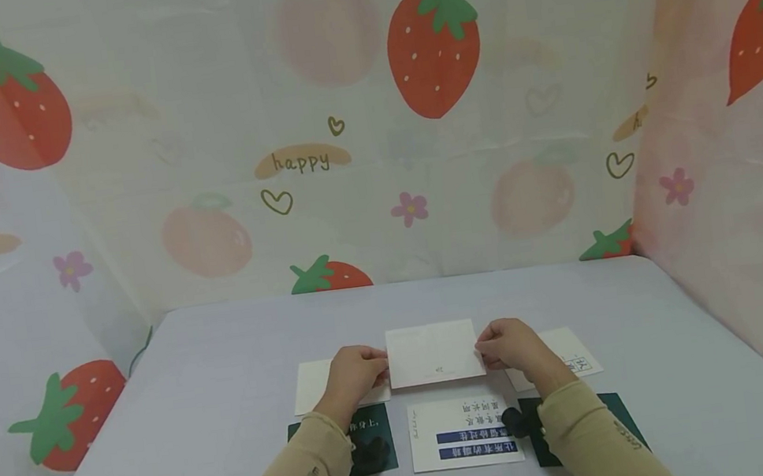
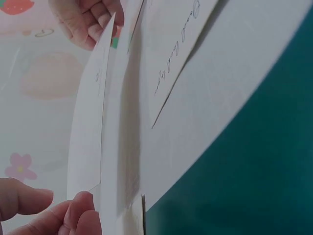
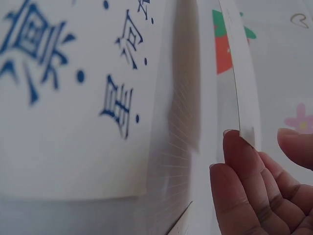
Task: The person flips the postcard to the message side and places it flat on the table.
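Note:
A white card (image 1: 433, 352) is held up over the back row of cards, slightly bowed, its near edge raised off the table. My left hand (image 1: 355, 374) pinches its left edge; my right hand (image 1: 513, 345) holds the right edge with the fingertips. In the right wrist view the card's corner lies against the fingers (image 3: 244, 159), with the thumb partly out of frame. Nearest my body lies a white card (image 1: 457, 417) with blue lettering and bars. White cards lie at back left (image 1: 309, 382) and back right (image 1: 569, 343), each partly covered by a hand.
Dark green cards lie at front left (image 1: 382, 416) and front right (image 1: 620, 409), partly under my forearms. The white table (image 1: 224, 352) reaches back to a strawberry-patterned cloth (image 1: 380, 222), which also hangs along both sides.

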A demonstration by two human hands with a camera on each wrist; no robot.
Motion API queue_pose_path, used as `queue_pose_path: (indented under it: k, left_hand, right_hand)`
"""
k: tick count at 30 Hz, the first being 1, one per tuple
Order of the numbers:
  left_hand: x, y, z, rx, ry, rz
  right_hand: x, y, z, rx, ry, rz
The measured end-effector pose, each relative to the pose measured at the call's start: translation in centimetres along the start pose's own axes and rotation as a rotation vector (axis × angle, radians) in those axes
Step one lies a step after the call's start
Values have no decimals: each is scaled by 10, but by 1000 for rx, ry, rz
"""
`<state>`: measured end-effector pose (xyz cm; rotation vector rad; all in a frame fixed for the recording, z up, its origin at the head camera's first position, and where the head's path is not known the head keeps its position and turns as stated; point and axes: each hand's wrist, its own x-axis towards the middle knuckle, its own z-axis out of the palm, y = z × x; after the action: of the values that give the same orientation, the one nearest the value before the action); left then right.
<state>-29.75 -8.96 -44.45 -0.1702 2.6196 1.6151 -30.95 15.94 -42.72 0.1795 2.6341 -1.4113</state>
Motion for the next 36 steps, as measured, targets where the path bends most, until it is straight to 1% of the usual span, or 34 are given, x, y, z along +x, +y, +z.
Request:
queue_pose_path:
  k: [6, 11, 14, 18, 22, 31, 36]
  left_hand:
    - [-2, 2, 0, -31, -8, -15]
    - [1, -1, 1, -25, -13, -20]
    - [2, -3, 2, -7, -18, -23]
    - [2, -2, 3, -20, -27, -50]
    - [2, -1, 4, -54, -42, -71]
    - [0, -1, 3, -59, -56, -77]
    - [-1, -2, 3, -72, -75, -68]
  right_hand:
    - [4, 3, 0, 0, -13, 18]
    - [6, 6, -1, -14, -38, 33]
    - [6, 7, -2, -18, -47, 32]
    - [5, 7, -2, -10, -50, 35]
    - [5, 6, -3, -23, -54, 49]
    - [2, 7, -3, -55, -77, 58]
    - [2, 8, -2, -55, -83, 59]
